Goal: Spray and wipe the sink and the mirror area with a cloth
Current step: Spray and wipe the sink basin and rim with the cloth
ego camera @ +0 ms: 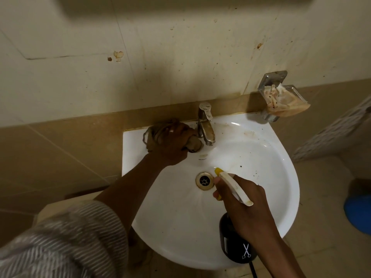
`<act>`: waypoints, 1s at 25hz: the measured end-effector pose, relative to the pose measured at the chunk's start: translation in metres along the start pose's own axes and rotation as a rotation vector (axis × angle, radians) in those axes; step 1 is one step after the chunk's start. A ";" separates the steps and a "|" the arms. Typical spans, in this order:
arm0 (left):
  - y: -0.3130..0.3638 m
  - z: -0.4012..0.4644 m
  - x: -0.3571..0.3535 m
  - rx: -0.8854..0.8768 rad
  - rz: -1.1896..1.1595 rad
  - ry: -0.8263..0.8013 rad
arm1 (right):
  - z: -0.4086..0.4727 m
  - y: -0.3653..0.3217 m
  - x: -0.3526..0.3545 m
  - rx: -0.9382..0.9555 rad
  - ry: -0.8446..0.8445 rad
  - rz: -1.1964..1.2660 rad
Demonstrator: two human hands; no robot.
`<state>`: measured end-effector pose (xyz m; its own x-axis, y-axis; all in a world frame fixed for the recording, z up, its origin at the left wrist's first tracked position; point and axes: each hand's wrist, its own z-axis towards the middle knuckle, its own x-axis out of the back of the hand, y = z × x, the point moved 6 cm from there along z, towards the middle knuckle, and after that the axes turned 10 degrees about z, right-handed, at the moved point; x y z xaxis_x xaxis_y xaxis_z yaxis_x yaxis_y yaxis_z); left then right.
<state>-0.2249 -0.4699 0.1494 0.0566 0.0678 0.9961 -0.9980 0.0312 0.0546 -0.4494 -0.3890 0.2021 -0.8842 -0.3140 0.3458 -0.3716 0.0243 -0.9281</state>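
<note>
A white wall-hung sink (281, 189) has brown stains around its worn metal tap (205, 123) and a brass drain (204, 180) in the bowl. My left hand (172, 145) presses a crumpled brown cloth (154, 133) onto the back left ledge of the sink, just left of the tap. My right hand (245, 205) holds a black spray bottle (234, 245) with a white and yellow trigger head over the bowl, its nozzle pointing toward the tap. No mirror is clearly visible.
A metal soap holder (275, 91) with a stained rag in it is fixed to the wall at the back right. A blue object (359, 211) sits on the floor to the right. Stained cream tiles rise behind the sink.
</note>
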 end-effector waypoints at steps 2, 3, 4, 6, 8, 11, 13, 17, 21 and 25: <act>0.002 -0.004 -0.006 -0.085 -0.085 -0.003 | -0.002 -0.004 0.000 0.022 0.017 0.000; 0.000 -0.007 -0.009 -0.106 -0.139 -0.026 | -0.003 -0.006 0.000 0.032 0.026 -0.004; -0.004 -0.012 -0.012 -0.112 -0.169 -0.049 | -0.004 -0.009 0.000 0.039 0.031 -0.001; -0.015 -0.024 -0.010 -0.109 -0.169 -0.078 | -0.006 -0.014 0.000 0.049 0.034 0.029; -0.032 -0.039 -0.004 -0.077 -0.154 -0.114 | -0.008 -0.018 -0.001 0.061 0.033 0.038; -0.060 -0.075 0.000 -0.041 -0.095 -0.141 | -0.012 -0.022 -0.003 0.066 0.015 0.033; -0.067 -0.103 0.000 -0.028 -0.094 -0.122 | -0.014 -0.022 -0.007 0.063 0.000 0.014; -0.037 -0.144 -0.002 0.004 0.011 -0.135 | -0.019 -0.024 -0.016 0.091 -0.039 0.012; 0.005 -0.167 -0.015 0.196 0.203 -0.287 | -0.027 -0.027 -0.008 0.132 -0.048 0.023; 0.037 -0.184 -0.022 0.405 0.137 -0.423 | -0.035 -0.031 0.011 0.129 -0.024 0.079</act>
<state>-0.2584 -0.2864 0.1169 -0.0066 -0.3608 0.9326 -0.9311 -0.3378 -0.1373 -0.4577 -0.3602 0.2398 -0.9015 -0.3388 0.2692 -0.2603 -0.0723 -0.9628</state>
